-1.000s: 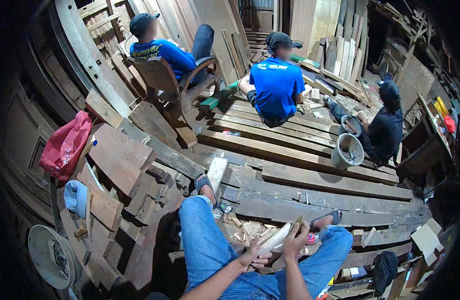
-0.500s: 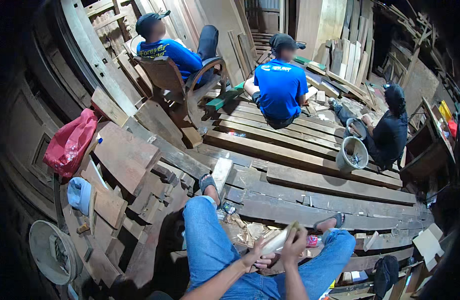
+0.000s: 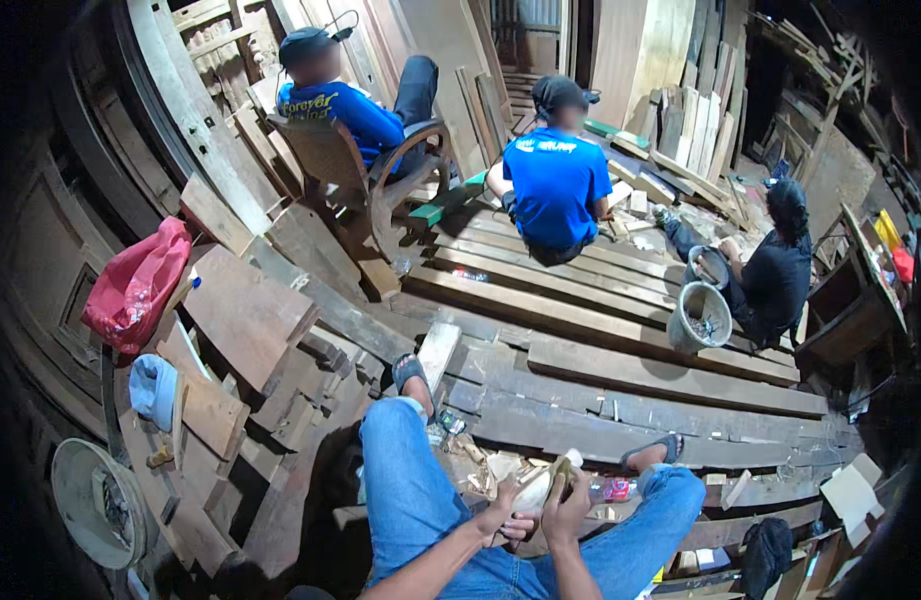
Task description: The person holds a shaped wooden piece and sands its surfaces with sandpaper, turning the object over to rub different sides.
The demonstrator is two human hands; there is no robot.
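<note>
My left hand is closed around a pale, light-coloured piece of wood, held between my knees. My right hand is closed against the same piece, with a thin olive-brown folded strip pressed under its fingers. The strip looks like a sheet of sandpaper, but I cannot make out its surface. A whitish tip shows beyond the right fingers. Below the hands lie wood scraps, and a bottle with a red label rests by my right knee.
Long planks stretch ahead. Three people sit beyond: one in a chair, one in a blue shirt, one in dark clothes by a bucket. Stacked boards, a red bag and another bucket are at left.
My right hand has shifted slightly left and down along the wood, and the olive-brown strip has turned more upright. The whole view has drifted slightly.
</note>
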